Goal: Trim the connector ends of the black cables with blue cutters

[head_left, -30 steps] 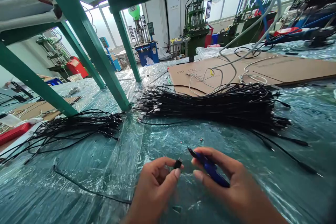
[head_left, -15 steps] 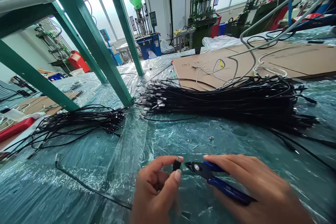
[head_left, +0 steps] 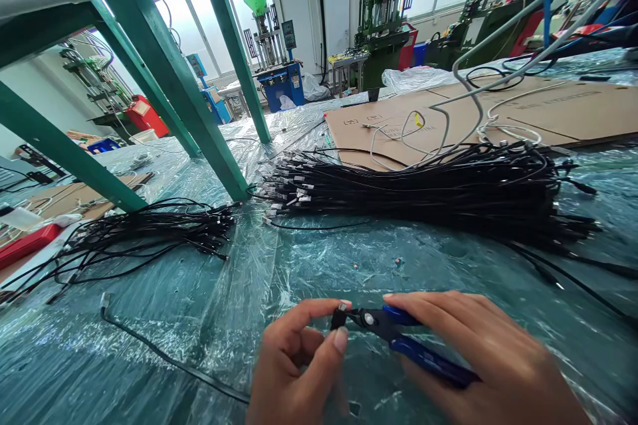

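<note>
Between thumb and forefinger, my left hand (head_left: 302,362) pinches a small black cable connector (head_left: 338,319) with a metal tip pointing up. A black cable (head_left: 174,362) runs from under that hand to the left and ends in a metal plug on the plastic. My right hand (head_left: 478,352) grips blue-handled flush cutters (head_left: 393,332), its fingers along the upper handle. Their dark jaws point left and meet the connector's right side near the metal tip. Whether the blades touch it or merely overlap it in view, I cannot tell.
A thick bundle of black cables (head_left: 423,189) lies beyond my hands, a smaller bundle (head_left: 154,232) to the left. Green metal posts (head_left: 189,93) rise from the plastic-covered table (head_left: 239,305). Flat cardboard (head_left: 523,113) with loose white cables lies at the back; machines stand behind.
The cutters' jaws have closed the small gap to the connector and now reach its side. The connector has turned slightly in my left hand. The whole view has shifted a little.
</note>
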{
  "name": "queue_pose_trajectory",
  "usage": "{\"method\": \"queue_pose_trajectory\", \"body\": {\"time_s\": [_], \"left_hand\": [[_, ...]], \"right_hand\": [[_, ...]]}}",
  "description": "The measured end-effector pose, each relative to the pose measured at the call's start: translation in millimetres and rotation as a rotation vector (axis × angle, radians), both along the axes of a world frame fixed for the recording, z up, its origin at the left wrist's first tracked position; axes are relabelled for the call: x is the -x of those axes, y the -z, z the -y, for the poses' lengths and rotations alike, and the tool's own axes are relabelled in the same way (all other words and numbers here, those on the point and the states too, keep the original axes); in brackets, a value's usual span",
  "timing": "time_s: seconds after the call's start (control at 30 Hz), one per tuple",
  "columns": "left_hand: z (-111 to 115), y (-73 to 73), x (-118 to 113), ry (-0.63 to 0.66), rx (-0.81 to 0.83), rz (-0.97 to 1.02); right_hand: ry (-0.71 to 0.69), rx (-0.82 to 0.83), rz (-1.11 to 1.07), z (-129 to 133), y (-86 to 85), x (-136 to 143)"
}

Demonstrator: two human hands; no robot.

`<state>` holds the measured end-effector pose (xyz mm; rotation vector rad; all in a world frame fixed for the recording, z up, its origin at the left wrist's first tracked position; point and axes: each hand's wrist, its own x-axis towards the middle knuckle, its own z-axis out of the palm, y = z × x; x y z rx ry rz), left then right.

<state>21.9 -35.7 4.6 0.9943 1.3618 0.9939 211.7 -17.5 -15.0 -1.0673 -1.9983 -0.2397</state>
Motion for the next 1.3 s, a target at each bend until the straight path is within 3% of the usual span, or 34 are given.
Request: {"method": "queue_pose_trajectory", "body": {"time_s": [1.3], "left_hand": [[-2.0, -2.1, 1.7, 0.049, 0.061, 0.072]], "right_hand": [[-0.009, 0.007, 0.017, 0.0, 3.5, -2.1]]}}
